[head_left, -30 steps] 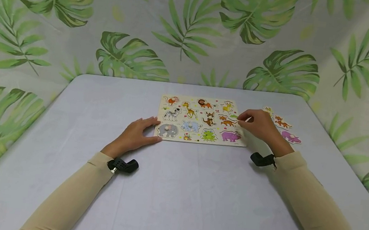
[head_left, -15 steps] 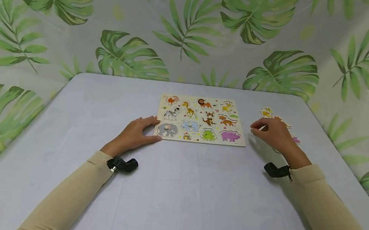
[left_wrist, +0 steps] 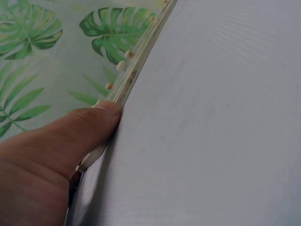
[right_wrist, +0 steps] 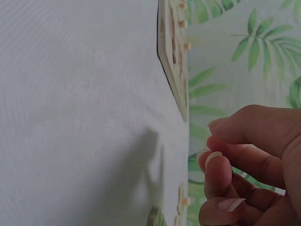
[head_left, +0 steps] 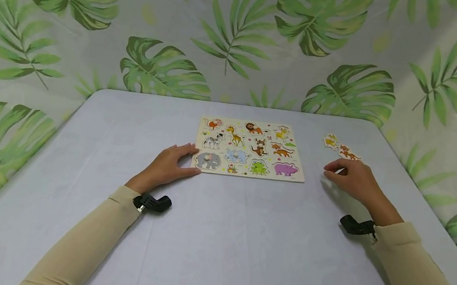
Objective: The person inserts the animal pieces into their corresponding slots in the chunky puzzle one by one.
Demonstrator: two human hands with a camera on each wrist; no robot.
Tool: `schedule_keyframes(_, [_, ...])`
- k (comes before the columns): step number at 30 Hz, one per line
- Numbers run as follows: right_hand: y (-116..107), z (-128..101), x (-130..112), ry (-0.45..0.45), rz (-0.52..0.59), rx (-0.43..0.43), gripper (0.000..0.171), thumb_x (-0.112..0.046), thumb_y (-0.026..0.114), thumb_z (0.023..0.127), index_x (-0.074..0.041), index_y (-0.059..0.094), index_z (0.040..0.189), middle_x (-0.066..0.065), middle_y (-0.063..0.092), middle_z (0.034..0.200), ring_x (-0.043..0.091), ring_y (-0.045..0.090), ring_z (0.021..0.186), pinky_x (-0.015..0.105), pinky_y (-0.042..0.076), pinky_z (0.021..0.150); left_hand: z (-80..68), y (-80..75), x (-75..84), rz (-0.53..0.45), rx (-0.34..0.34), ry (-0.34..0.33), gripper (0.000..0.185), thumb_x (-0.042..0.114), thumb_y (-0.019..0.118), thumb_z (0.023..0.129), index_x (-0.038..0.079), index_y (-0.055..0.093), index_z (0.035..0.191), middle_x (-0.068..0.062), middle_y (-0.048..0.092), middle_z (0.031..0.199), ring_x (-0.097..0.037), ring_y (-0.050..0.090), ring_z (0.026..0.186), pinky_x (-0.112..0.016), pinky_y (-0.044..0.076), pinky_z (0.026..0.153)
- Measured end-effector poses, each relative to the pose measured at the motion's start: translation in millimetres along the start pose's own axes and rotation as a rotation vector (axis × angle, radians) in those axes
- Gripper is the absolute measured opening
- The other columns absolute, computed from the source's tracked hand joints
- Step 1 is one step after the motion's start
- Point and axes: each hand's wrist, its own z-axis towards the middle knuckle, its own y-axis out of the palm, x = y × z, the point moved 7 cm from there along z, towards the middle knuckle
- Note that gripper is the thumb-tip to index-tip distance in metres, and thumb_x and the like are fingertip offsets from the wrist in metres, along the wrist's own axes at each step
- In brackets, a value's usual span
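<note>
The puzzle board [head_left: 298, 175] lies against the left hand [head_left: 170, 163], whose relaxed fingers and thumb brace its corner, while just beyond the right hand [head_left: 353, 179], loosely curled and empty, lie animal pieces [head_left: 348, 153], probably light, stiff and thin, best pinched by their knobs [right_wrist: 186, 201].

The right hand [head_left: 353, 179] is now drawn away from the right edge of the animal board [head_left: 281, 178], with the black wrist camera [head_left: 355, 225] and beige sleeve [head_left: 421, 268] carried rightward too. The loose yellow animal piece [head_left: 330, 141], partly covered a second ago, is fully uncovered; the loose tiger piece [head_left: 348, 153], mostly covered midway, is exposed again. The loose purple hippo piece is now hidden by the hand.
</note>
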Motion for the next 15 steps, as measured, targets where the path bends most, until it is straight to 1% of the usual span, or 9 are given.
schedule_keyframes(7, [-4.1, -6.6, 8.4, 0.013, 0.011, -0.005, 0.025, -0.026, 0.068, 0.091, -0.006, 0.071, 0.105, 0.012, 0.068, 0.097, 0.023, 0.059, 0.076, 0.030, 0.045, 0.055, -0.4, 0.4, -0.7, -0.004, -0.005, -0.023, 0.067, 0.047, 0.071, 0.085, 0.014, 0.052, 0.140, -0.008, 0.039, 0.151, -0.025, 0.031, 0.142, -0.044, 0.017, 0.119])
schedule_keyframes(15, [-10.3, -12.5, 16.1, 0.014, -0.006, 0.007, 0.027, -0.028, 0.067, 0.091, -0.005, 0.071, 0.107, 0.012, 0.069, 0.098, 0.024, 0.060, 0.080, 0.030, 0.045, 0.057, -1.0, 0.4, -1.7, -0.006, -0.005, -0.034, 0.067, 0.047, 0.071, 0.085, 0.015, 0.051, 0.140, -0.008, 0.038, 0.152, -0.027, 0.030, 0.142, -0.046, 0.018, 0.118])
